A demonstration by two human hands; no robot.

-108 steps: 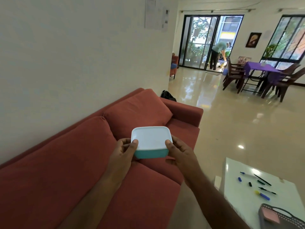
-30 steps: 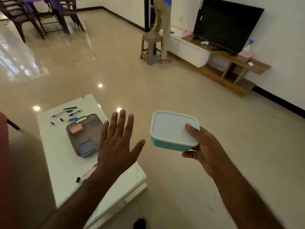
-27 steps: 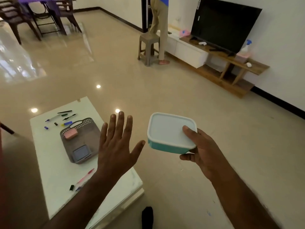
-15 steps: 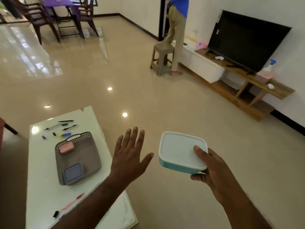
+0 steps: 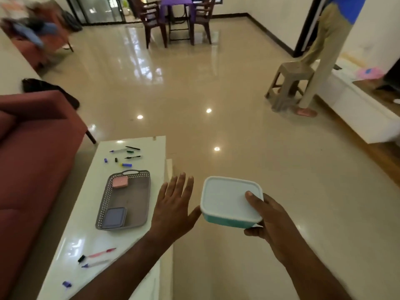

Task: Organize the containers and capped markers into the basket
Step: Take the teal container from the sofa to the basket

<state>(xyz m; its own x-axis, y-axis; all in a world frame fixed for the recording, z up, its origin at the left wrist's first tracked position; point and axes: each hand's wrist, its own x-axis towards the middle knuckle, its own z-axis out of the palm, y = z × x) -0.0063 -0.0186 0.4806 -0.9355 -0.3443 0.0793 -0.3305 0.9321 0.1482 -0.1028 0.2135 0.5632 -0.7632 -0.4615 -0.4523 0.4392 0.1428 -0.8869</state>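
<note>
Right hand (image 5: 271, 215) holds teal box with white lid (image 5: 230, 201) up in air over floor, thumb on lid, fingers curled under. Left hand (image 5: 174, 204) flat, fingers straight, holds nothing, thumb tip just beside box. Gray basket (image 5: 138, 213) on white table (image 5: 86, 202), left of both hands. Pink box (image 5: 120, 182) and blue box (image 5: 114, 217) inside basket. Markers and loose caps (image 5: 125, 156) on table past basket; more markers (image 5: 97, 257) near front.

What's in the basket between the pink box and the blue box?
Nothing: in the head view, only bare basket floor lies between the pink box and blue box.
</note>
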